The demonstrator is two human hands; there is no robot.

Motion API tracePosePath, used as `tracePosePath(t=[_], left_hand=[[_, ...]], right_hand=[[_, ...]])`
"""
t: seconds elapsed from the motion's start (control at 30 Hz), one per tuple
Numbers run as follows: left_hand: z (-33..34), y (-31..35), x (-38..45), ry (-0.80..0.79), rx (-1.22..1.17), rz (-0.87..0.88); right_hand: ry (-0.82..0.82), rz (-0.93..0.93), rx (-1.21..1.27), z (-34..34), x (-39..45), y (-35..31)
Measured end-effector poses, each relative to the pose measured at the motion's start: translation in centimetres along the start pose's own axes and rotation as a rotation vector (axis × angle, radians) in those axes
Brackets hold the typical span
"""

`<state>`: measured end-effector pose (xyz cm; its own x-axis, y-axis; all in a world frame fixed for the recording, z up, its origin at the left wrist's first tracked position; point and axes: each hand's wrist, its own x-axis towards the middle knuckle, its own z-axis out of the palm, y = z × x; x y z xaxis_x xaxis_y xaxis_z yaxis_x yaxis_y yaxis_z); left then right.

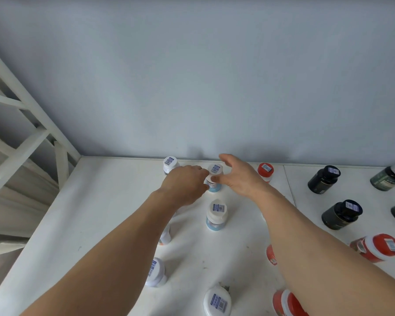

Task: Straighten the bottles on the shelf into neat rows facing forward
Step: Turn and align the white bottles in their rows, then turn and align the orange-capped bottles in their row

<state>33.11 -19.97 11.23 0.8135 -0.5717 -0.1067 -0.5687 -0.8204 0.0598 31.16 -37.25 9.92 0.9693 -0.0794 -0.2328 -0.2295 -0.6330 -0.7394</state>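
Blue bottle point(214, 179) gripped by left hand point(184, 184), right hand point(238, 173) touching it

White shelf point(114, 201) against pale wall carries upright bottles: white-capped ones point(216, 216) left and centre, red-capped point(265, 172) centre-right, dark ones point(324, 179) far right.
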Motion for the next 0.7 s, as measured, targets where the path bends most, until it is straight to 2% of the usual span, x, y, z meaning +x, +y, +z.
tracePosePath(t=[0.2, 0.43, 0.7], left_hand=[[-1.6, 1.3, -1.6, 0.092, 0.079, -0.053], [-2.5, 3.7, -5.8, 0.186, 0.121, 0.036], [-3.2, 8.1, -14.2, 0.286, 0.099, 0.127]], right_hand=[[0.06, -0.142, -0.291, -1.9, -3.1, -1.6], [0.069, -0.198, -0.654, -1.8, -9.7, -2.1], [0.216, -0.189, -0.679, -1.2, -20.3, -1.8]])
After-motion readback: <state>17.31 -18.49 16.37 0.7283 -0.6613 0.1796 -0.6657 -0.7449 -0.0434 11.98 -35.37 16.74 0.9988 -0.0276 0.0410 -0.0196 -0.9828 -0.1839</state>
